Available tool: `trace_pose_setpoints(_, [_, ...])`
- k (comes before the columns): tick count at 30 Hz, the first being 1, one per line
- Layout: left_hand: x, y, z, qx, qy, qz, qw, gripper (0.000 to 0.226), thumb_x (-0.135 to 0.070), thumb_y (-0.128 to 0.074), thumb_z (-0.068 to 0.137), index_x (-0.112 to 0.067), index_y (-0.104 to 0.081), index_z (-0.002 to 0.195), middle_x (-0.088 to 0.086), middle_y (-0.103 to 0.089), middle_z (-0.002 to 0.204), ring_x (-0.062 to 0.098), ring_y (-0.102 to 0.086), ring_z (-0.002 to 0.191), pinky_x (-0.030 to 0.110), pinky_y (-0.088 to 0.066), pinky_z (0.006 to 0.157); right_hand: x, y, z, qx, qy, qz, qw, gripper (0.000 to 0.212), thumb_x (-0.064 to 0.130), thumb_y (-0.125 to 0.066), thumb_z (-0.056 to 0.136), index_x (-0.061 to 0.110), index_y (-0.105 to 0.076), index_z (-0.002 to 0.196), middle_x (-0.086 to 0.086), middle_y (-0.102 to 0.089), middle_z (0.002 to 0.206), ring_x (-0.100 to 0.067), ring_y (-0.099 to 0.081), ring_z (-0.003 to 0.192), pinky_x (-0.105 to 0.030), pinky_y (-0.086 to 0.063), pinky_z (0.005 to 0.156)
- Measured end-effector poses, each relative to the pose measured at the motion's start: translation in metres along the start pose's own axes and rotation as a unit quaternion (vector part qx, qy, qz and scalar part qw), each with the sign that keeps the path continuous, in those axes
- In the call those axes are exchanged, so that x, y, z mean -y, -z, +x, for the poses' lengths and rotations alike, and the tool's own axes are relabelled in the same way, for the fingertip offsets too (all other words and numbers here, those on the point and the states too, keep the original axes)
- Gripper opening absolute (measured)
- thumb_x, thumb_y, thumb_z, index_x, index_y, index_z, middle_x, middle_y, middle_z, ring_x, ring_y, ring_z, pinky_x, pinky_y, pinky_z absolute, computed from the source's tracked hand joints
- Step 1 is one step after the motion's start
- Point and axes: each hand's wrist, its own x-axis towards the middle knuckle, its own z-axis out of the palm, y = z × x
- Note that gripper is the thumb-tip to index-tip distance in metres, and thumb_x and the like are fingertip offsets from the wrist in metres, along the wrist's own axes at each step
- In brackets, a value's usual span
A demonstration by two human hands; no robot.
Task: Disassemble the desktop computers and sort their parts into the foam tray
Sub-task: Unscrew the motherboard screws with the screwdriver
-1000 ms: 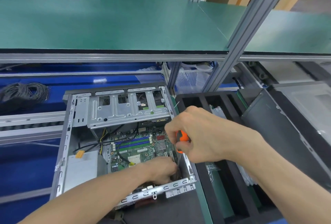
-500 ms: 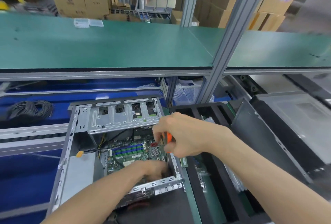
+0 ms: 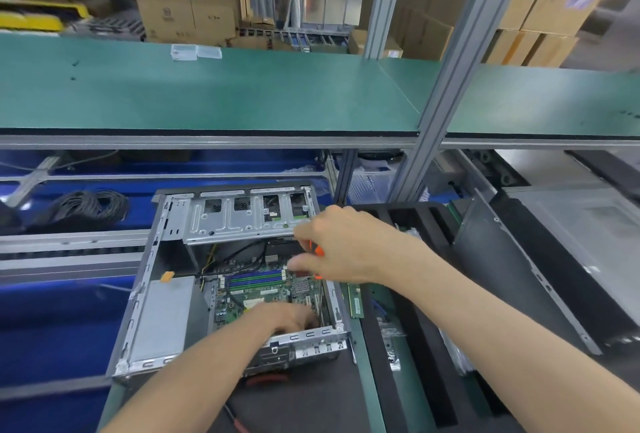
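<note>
Computer case (image 3: pixel 166 311) open; foam tray (image 3: pixel 426 380) right; cable coil (image 3: pixel 86 205) left.

screwdriver (image 3: pixel 318 251) mostly hidden, left fingertips hidden

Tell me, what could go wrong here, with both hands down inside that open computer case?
The right hand grips an orange-handled screwdriver above the motherboard; a slip might gouge the board. The left hand works low beside the case's metal rim, whose edge could scrape the fingers. Any loosened screw could drop among the components and be hard to find.
</note>
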Motion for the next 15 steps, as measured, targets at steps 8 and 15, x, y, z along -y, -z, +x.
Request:
trace_pose_setpoints(8, [-0.002, -0.001, -0.002, 0.004, 0.001, 0.002, 1.000, 0.027, -0.003, -0.053, 0.094, 0.020, -0.057, 0.109, 0.039, -0.060, 0.115, 0.030, -0.045, 0.072, 0.037, -0.037, 0.052, -0.005, 0.005, 0.000, 0.063, 0.037, 0.125, 0.989, 0.028, 0.001, -0.062, 0.078, 0.022, -0.057, 0.096, 0.003, -0.059, 0.083, -0.011, -0.054, 0.075, -0.038, -0.052, 0.066])
trace_pose_setpoints(15, [-0.004, -0.002, -0.004, -0.011, 0.008, 0.005, 1.000, 0.027, -0.009, -0.054, 0.094, 0.012, -0.059, 0.110, 0.032, -0.063, 0.119, 0.037, -0.066, 0.092, 0.047, -0.051, 0.074, -0.004, -0.007, 0.004, -0.032, -0.021, -0.020, 0.999, 0.029, 0.046, -0.051, 0.100, 0.019, -0.056, 0.093, 0.002, -0.040, 0.074, -0.028, -0.051, 0.073, -0.037, -0.037, 0.059])
